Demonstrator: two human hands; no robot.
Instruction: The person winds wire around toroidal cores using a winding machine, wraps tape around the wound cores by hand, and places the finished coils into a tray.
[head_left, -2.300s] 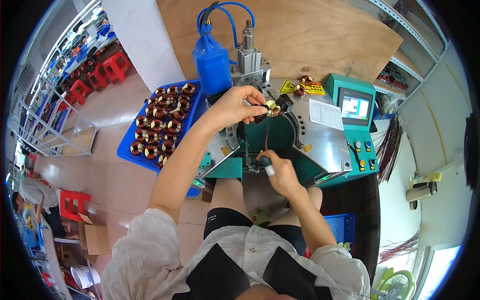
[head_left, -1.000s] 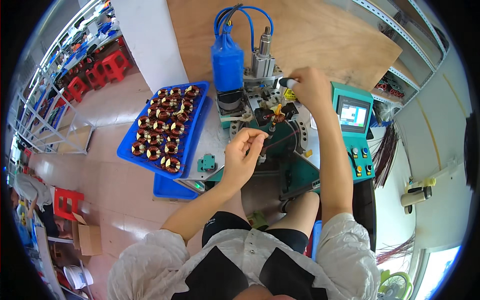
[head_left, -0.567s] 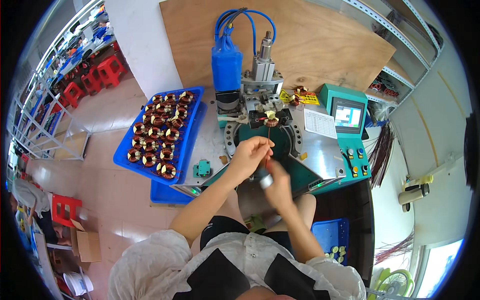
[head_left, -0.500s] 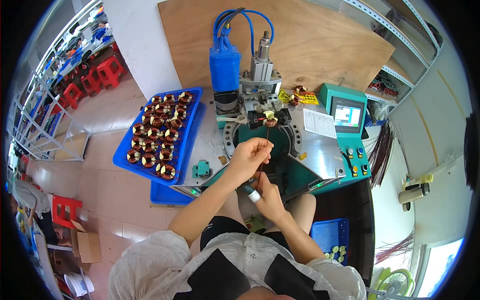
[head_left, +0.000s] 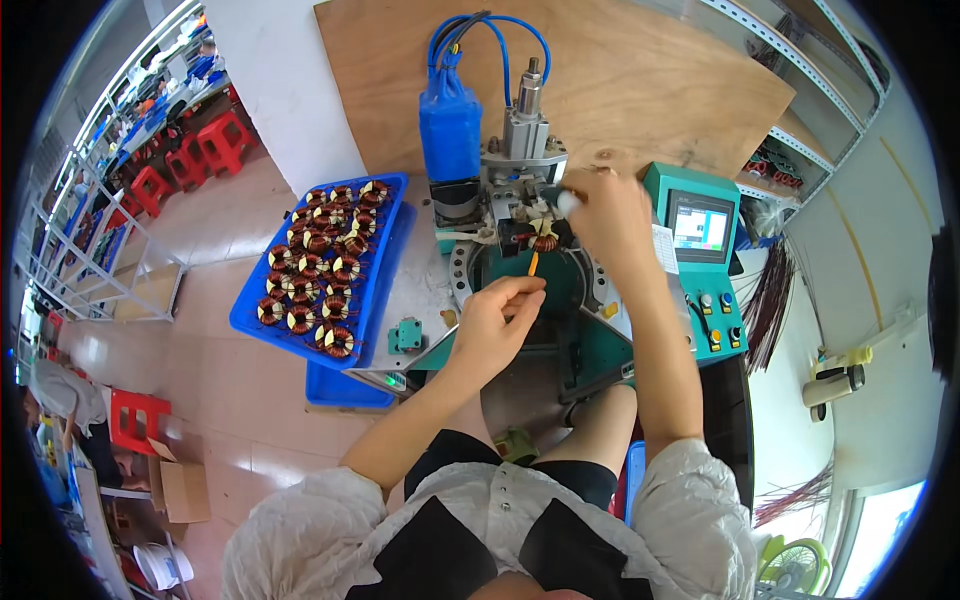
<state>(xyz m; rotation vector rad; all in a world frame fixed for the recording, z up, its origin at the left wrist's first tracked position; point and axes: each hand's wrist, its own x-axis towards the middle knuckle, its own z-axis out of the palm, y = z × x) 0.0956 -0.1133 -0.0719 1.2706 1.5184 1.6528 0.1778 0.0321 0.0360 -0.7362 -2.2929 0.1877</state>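
Observation:
A copper-wound ring coil [head_left: 543, 240] with pale yellow inserts sits in the clamp of the winding machine [head_left: 525, 150]. Just below it, my left hand [head_left: 497, 325] is closed in a pinch on a thin orange-yellow stick-like piece [head_left: 534, 264], whose upper end points at the coil. My right hand [head_left: 612, 215], somewhat blurred, reaches over the clamp's right side. It is closed around a dark hand tool with a white band [head_left: 568, 203]; the tool's tip lies near the top of the coil, and its exact kind is hidden.
To the left, a blue tray [head_left: 285, 345] holds rows of finished-looking ring coils. A teal control box with a screen [head_left: 700, 228] and a button panel [head_left: 715, 320] stand at right. A small teal block [head_left: 406, 335] sits on the machine's metal top.
My right hand has swung up from below my left hand to the clamp, carrying the dark tool. My left hand stays under the coil, and the orange-yellow piece now shows above its fingers.

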